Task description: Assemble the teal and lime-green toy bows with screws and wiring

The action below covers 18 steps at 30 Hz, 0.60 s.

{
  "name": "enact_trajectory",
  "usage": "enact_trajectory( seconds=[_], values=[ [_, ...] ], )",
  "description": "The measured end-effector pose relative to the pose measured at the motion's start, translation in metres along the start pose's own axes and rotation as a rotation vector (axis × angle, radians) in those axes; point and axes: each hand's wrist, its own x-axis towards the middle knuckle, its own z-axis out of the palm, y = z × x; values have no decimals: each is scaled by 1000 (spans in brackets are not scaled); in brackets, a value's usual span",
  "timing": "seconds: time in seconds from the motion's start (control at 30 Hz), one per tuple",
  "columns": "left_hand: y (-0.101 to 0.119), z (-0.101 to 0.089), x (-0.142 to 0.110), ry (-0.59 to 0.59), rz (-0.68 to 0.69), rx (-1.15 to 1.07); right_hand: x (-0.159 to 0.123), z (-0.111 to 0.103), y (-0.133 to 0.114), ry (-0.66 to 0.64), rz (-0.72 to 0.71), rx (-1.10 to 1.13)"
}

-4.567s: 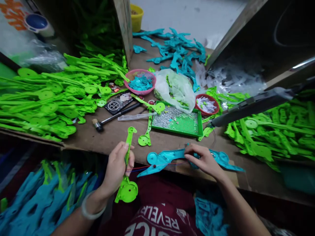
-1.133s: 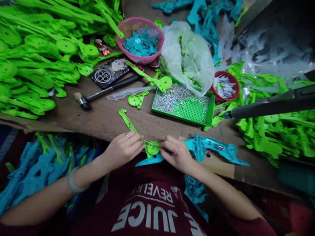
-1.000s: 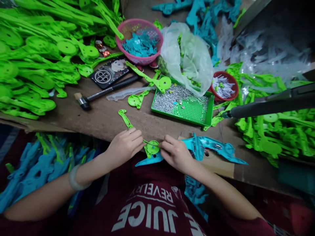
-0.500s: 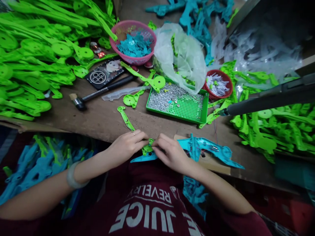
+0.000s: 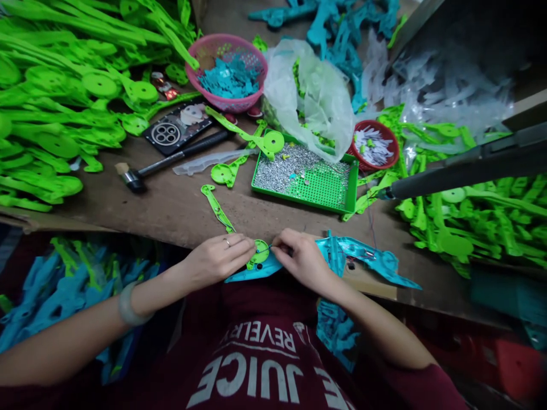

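Note:
A blue plastic shell [image 5: 367,255] lies along the table's front edge, with thin wires inside its right part. On its left end sits a green plastic part [image 5: 259,251] with a round, dish-like end. My left hand [image 5: 220,256] is closed on the left side of this green part, fingers pressed together. Just right of the disc, my right hand [image 5: 301,256] is pinched on what looks like a thin dark wire [image 5: 269,246] running over the disc. The fingertips of my right hand are partly hidden.
Behind my hands stands a green tray [image 5: 305,199] of small screws. A hammer [image 5: 171,159], a pink basket [image 5: 262,80] of blue pieces and a red bowl [image 5: 395,154] surround it. A dark tool [image 5: 448,171] juts in from the right. Green parts [image 5: 51,125] pile up left.
My hands have moved apart, uncovering more of the green disc. My right hand has drawn slightly right, and the thin dark wire now shows between the disc and its fingers.

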Motion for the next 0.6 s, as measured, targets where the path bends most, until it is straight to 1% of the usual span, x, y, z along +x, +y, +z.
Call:
enact_trajectory(
  seconds=[0.1,0.2,0.3,0.43,0.53,0.6],
  values=[
    [-5,1,1,-45,51,-2,0,1,2,-25,-24,7],
    [-11,-2,5,-95,86,-5,2,-1,3,-7,-56,33],
    [-19,-7,9,-140,73,-7,7,-9,5,4,-90,113],
    [-24,-10,9,-177,31,-62,16,-21,9,-74,-167,199],
    [-19,-11,10,-160,11,-89,18,-20,9,-60,-154,149],
    [-10,-11,13,-164,-66,-112,17,-14,8,-40,-152,21]
  ],
)
